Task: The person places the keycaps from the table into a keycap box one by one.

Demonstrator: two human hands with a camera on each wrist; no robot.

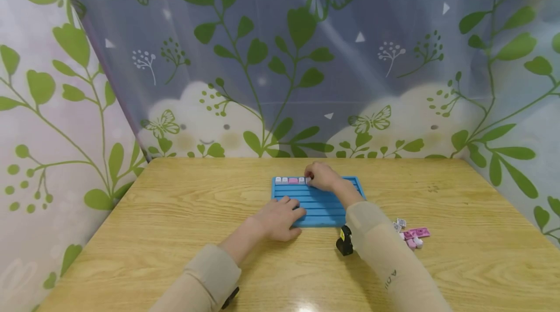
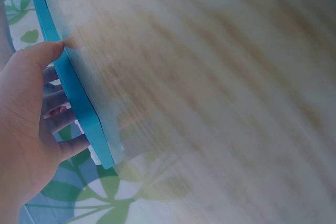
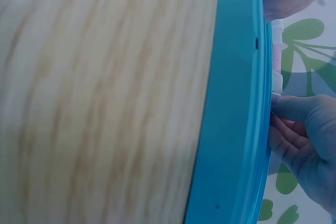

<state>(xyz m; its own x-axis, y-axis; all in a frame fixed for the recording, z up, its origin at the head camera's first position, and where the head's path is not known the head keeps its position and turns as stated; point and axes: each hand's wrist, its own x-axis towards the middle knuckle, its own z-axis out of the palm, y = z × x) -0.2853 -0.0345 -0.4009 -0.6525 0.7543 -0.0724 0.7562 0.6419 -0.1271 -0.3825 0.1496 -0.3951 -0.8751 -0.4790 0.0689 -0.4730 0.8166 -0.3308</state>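
Observation:
A blue tray (image 1: 323, 203) with several parallel ridges lies on the table. Along its far left edge runs a short row of white keycaps and one pink keycap (image 1: 293, 181). At the end of that row my right hand (image 1: 324, 177) pinches a white keycap (image 3: 276, 97) between thumb and fingertips, its fingers hiding most of it. My left hand (image 1: 280, 218) rests on the tray's near left corner, fingers spread over the ridges. In the left wrist view its thumb (image 2: 50, 52) touches the tray's near side wall (image 2: 79, 95).
Right of the tray, a small pile of loose pink keycaps (image 1: 411, 243) and white keycaps (image 1: 397, 224) lies on the wooden table (image 1: 197, 195). A leaf-patterned curtain (image 1: 262, 59) hangs behind the table's far edge. A black wrist camera (image 1: 344, 240) sits under the right sleeve.

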